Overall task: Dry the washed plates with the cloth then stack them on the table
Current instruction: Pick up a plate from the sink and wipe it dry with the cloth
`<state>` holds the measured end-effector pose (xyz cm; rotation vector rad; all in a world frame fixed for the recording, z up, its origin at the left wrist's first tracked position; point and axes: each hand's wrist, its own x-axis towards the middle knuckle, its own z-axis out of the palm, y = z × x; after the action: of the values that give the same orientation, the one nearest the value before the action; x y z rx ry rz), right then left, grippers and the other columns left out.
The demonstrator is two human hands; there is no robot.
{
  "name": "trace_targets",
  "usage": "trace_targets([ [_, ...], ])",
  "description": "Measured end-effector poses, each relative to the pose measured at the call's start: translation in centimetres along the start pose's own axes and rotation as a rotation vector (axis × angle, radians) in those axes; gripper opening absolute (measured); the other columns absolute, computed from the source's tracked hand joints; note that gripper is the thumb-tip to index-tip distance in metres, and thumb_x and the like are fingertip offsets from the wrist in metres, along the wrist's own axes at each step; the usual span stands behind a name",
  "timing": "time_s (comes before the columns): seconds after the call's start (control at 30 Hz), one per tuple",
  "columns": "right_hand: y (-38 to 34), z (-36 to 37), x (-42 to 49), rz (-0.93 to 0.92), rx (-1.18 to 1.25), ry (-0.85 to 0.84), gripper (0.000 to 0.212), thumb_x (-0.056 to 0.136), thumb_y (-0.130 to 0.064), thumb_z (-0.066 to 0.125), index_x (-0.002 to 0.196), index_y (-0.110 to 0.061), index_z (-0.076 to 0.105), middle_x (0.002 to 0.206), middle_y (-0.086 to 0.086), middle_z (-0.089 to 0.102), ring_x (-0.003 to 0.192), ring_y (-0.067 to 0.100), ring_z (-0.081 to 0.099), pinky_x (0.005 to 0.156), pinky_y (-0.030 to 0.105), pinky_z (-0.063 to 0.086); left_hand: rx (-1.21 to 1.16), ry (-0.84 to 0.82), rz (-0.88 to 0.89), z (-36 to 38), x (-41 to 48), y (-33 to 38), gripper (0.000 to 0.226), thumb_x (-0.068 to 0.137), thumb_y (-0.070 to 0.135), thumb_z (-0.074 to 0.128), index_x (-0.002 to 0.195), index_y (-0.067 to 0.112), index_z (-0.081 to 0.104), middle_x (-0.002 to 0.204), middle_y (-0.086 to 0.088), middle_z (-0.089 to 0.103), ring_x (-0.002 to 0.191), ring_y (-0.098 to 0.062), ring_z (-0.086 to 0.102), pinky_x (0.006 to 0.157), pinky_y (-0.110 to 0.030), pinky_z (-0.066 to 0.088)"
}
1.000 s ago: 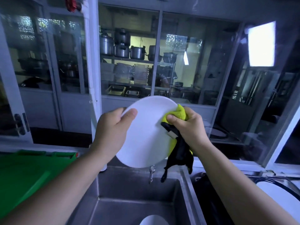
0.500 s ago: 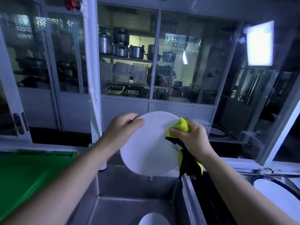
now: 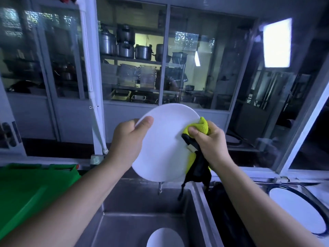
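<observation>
**Supervisor:** Status of the drying job?

**Inspector:** In progress, early to middle by my judgement. One white plate (image 3: 165, 141) is held on edge in the air above the sink (image 3: 124, 211), face towards the camera. The left hand (image 3: 128, 139) grips its left rim, thumb across the front and fingers behind. The right hand (image 3: 208, 139) bunches the yellow-and-black cloth (image 3: 201, 127) and pinches the plate's right rim through it.

**Supervisor:** What remains?

**Inspector:** This plate is not yet set down. A second plate (image 3: 164, 237) lies in the sink basin, apparently awaiting the cloth. A dark-rimmed plate (image 3: 299, 211) lies on the surface to the right, and I cannot tell whether it has been dried. No stack is in view, so the stacking looks wholly outstanding.

**Supervisor:** Any change from half a second ago?

**Inspector:** Minor. The grips match: left hand on the left rim, cloth on the right rim. The plate now stands higher, its top edge up against the window ledge, and it leans more to the right. The right hand is a little higher on the rim. The cloth's black tail, previously beside the sink divider, now hangs over the basin near the tap (image 3: 159, 188). The plate in the sink is unmoved.
</observation>
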<state>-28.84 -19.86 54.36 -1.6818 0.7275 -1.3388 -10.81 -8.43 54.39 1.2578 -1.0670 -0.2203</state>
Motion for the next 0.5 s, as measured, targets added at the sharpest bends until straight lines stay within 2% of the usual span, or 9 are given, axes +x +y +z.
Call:
trace_targets([
  [0.07, 1.2, 0.7, -1.1, 0.051, 0.086, 0.113, 0.005, 0.083, -0.017, 0.072, 0.081, -0.017, 0.067, 0.071, -0.007, 0.070, 0.064, 0.007, 0.064, 0.057, 0.021, 0.052, -0.137, 0.093, -0.058, 0.6, -0.4, -0.3, 0.052, 0.084, 0.053, 0.057, 0.054, 0.016, 0.036, 0.054, 0.005, 0.034, 0.051, -0.014, 0.034, 0.051, -0.024, 0.027],
  [0.13, 2.4, 2.0, -2.4, 0.104, 0.126, 0.229, 0.007, 0.082, -0.023, 0.071, 0.081, -0.018, 0.066, 0.072, -0.007, 0.070, 0.063, 0.007, 0.063, 0.056, 0.021, 0.051, -0.246, 0.225, -0.125, 1.4, -0.9, -0.7, 0.050, 0.084, 0.055, 0.058, 0.061, 0.011, 0.049, 0.056, 0.004, 0.047, 0.052, -0.013, 0.045, 0.053, -0.026, 0.036],
  [0.2, 3.4, 3.2, -3.6, 0.113, 0.074, 0.321, 0.012, 0.079, -0.030, 0.069, 0.083, -0.023, 0.061, 0.072, -0.013, 0.068, 0.062, 0.000, 0.061, 0.054, 0.015, 0.046, -0.287, 0.317, -0.180, 1.9, -1.4, -1.2, 0.037, 0.086, 0.055, 0.056, 0.068, 0.025, 0.066, 0.056, 0.012, 0.062, 0.050, -0.004, 0.058, 0.047, -0.021, 0.045],
  [0.23, 3.8, 3.5, -4.1, 0.101, 0.004, 0.345, 0.014, 0.078, -0.033, 0.069, 0.085, -0.027, 0.058, 0.074, -0.016, 0.067, 0.063, -0.005, 0.060, 0.055, 0.011, 0.043, -0.280, 0.339, -0.217, 2.1, -1.6, -1.5, 0.032, 0.086, 0.057, 0.055, 0.069, 0.033, 0.069, 0.055, 0.015, 0.064, 0.049, -0.001, 0.059, 0.045, -0.020, 0.045],
  [0.27, 4.0, 3.7, -4.3, 0.078, -0.070, 0.354, 0.017, 0.078, -0.032, 0.069, 0.088, -0.031, 0.055, 0.077, -0.018, 0.064, 0.069, -0.009, 0.058, 0.057, 0.010, 0.041, -0.259, 0.349, -0.263, 2.1, -1.8, -1.8, 0.032, 0.083, 0.061, 0.054, 0.068, 0.038, 0.069, 0.052, 0.016, 0.061, 0.047, -0.002, 0.058, 0.047, -0.021, 0.045],
  [0.33, 3.9, 3.7, -4.0, 0.009, -0.238, 0.312, 0.030, 0.083, -0.028, 0.068, 0.107, -0.033, 0.051, 0.097, -0.020, 0.058, 0.086, -0.010, 0.054, 0.073, 0.015, 0.041, -0.199, 0.352, -0.344, 2.1, -2.2, -2.5, 0.044, 0.073, 0.071, 0.050, 0.058, 0.033, 0.063, 0.041, 0.013, 0.045, 0.046, -0.014, 0.046, 0.056, -0.028, 0.038],
  [0.4, 3.7, 3.5, -3.1, -0.160, -0.522, 0.240, 0.051, 0.088, -0.024, 0.064, 0.134, -0.015, 0.044, 0.127, -0.001, 0.049, 0.115, 0.011, 0.045, 0.096, 0.030, 0.037, -0.159, 0.342, -0.369, 2.1, -2.5, -2.9, 0.055, 0.066, 0.075, 0.048, 0.050, 0.022, 0.049, 0.044, 0.012, 0.033, 0.050, -0.017, 0.034, 0.060, -0.034, 0.031],
  [0.47, 3.3, 3.7, -2.0, -0.308, -0.792, 0.193, 0.060, 0.094, -0.024, 0.056, 0.144, -0.001, 0.032, 0.144, 0.018, 0.038, 0.132, 0.033, 0.032, 0.110, 0.041, 0.026, -0.149, 0.329, -0.339, 2.4, -2.6, -3.0, 0.050, 0.063, 0.075, 0.049, 0.055, 0.026, 0.047, 0.053, 0.004, 0.038, 0.053, -0.014, 0.036, 0.058, -0.029, 0.031],
  [0.5, 3.1, 4.0, -1.6, -0.356, -0.878, 0.175, 0.061, 0.097, -0.025, 0.051, 0.146, 0.002, 0.028, 0.148, 0.021, 0.034, 0.137, 0.038, 0.027, 0.113, 0.044, 0.021, -0.142, 0.319, -0.318, 2.5, -2.6, -3.0, 0.049, 0.066, 0.073, 0.050, 0.058, 0.025, 0.048, 0.054, 0.003, 0.038, 0.051, -0.013, 0.036, 0.053, -0.025, 0.030],
])
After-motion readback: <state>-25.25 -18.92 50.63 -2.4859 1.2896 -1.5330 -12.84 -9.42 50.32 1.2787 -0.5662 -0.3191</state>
